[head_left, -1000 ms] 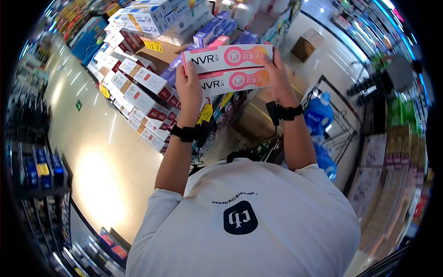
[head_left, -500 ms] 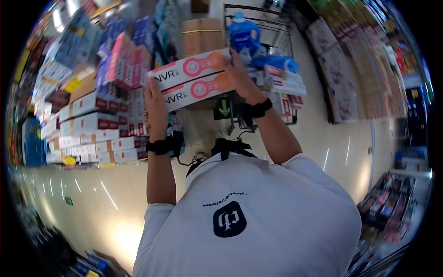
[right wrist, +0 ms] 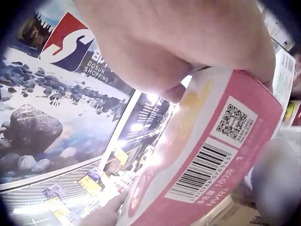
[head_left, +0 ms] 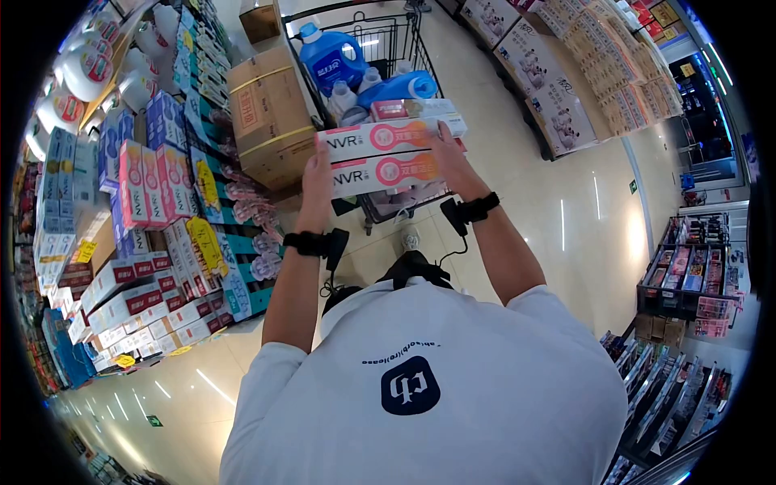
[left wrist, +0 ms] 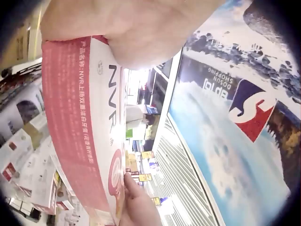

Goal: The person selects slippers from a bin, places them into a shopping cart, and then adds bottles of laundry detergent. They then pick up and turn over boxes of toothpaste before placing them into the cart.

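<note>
Two long pink and white NVR boxes, an upper one and a lower one, are held level side by side between both hands. My left hand grips their left ends and my right hand grips their right ends. In the left wrist view the left hand covers one end of a box with a pink side. The right wrist view has the right hand on a box showing a barcode.
A wire cart beyond the boxes holds a blue bottle, another lying bottle and several boxes. Brown cartons stand left of it. Stacked toothpaste boxes fill the left display. More stacked cartons stand at the right.
The head view has swung, bringing the cart behind the held boxes and the display further left. Both hands still grip the two boxes, which are now closer to level.
</note>
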`<state>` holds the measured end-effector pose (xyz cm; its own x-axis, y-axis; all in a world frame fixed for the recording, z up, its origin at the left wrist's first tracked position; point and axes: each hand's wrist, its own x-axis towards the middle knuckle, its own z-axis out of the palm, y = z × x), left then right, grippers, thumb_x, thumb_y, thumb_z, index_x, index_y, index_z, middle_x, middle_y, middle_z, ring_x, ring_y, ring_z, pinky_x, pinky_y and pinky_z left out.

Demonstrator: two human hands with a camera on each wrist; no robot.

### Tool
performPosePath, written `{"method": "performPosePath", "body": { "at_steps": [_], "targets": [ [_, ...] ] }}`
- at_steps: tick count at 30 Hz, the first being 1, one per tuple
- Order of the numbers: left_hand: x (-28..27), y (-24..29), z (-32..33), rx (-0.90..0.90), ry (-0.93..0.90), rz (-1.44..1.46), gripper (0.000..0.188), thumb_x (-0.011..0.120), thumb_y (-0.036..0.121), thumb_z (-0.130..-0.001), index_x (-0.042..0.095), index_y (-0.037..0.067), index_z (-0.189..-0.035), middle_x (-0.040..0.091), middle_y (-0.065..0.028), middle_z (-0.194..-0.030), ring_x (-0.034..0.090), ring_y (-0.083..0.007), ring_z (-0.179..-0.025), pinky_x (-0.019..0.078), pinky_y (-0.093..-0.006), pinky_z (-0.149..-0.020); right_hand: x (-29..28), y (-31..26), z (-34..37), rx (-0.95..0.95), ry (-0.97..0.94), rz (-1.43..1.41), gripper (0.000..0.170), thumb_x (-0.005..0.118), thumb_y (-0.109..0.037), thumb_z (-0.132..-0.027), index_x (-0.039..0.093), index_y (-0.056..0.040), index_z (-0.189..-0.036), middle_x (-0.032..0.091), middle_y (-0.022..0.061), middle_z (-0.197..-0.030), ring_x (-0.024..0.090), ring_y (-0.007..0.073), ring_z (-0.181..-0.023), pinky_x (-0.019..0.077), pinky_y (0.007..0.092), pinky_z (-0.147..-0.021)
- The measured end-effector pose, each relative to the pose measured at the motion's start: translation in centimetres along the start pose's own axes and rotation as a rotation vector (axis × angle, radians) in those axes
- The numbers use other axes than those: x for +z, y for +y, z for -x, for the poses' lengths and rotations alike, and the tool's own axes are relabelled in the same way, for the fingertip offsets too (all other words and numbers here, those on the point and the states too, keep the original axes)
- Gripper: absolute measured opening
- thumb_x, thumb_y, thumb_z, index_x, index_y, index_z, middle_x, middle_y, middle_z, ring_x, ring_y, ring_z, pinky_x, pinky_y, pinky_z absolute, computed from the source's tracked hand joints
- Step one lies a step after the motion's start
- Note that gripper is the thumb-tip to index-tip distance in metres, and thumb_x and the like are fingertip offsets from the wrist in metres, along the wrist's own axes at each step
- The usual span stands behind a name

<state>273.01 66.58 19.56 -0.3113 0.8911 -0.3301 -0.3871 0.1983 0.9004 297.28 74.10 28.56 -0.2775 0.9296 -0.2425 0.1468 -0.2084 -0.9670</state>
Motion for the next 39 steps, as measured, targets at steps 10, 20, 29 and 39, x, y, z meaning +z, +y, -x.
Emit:
{"method": "performPosePath", "body": {
  "at_steps": [10,20,29,39],
  "targets": [
    [10.6,-6.0,-11.5,-0.054,0.318,-0.309,0.057,0.046,0.047,-0.095,0.053,-0.008,-0.109,0.064,-0.0195,-0.099,0.065,-0.0280,-0.087,0.0506,-0.0368,-0.073,-11.8,5.6,-16.1,0.141,-0.125,0.180,0.052,0.047,-0.037,-0.096,0.039,-0.0002,-0.132,0.050,0.0257,-0.123,0.052,0.0348,-0.116,0.0467,0.0411,-0.093],
    [13.9,-5.2,-11.0,0.116,0.496,-0.497,0.055,0.047,0.042,-0.094,0.053,-0.010,-0.113,0.061,-0.0281,-0.107,0.060,-0.0387,-0.098,0.0458,-0.0423,-0.085,-11.8,6.9,-18.5,0.081,0.009,0.852,0.059,0.047,-0.045,-0.091,0.044,-0.0033,-0.133,0.040,0.0271,-0.133,0.041,0.0454,-0.121,0.0356,0.0473,-0.102],
    [13.3,-4.9,-11.9,0.100,0.388,-0.475,0.053,0.041,0.040,-0.098,0.046,-0.001,-0.130,0.060,-0.0236,-0.116,0.058,-0.0359,-0.107,0.0435,-0.0392,-0.091,-12.5,10.8,-21.6,-0.107,-0.028,0.543,0.056,0.052,-0.033,-0.092,0.042,0.0030,-0.133,0.038,0.0285,-0.136,0.039,0.0433,-0.125,0.0342,0.0444,-0.105],
    [14.1,-3.4,-10.9,0.289,0.380,-0.592,0.059,0.050,0.044,-0.094,0.039,0.008,-0.139,0.051,-0.0208,-0.129,0.048,-0.0342,-0.120,0.0370,-0.0423,-0.100,-13.3,5.7,-19.6,0.159,-0.185,0.070,0.070,0.057,-0.035,-0.092,0.027,0.0024,-0.143,0.048,0.0245,-0.132,0.052,0.0319,-0.119,0.0461,0.0388,-0.095]
  ]
}}
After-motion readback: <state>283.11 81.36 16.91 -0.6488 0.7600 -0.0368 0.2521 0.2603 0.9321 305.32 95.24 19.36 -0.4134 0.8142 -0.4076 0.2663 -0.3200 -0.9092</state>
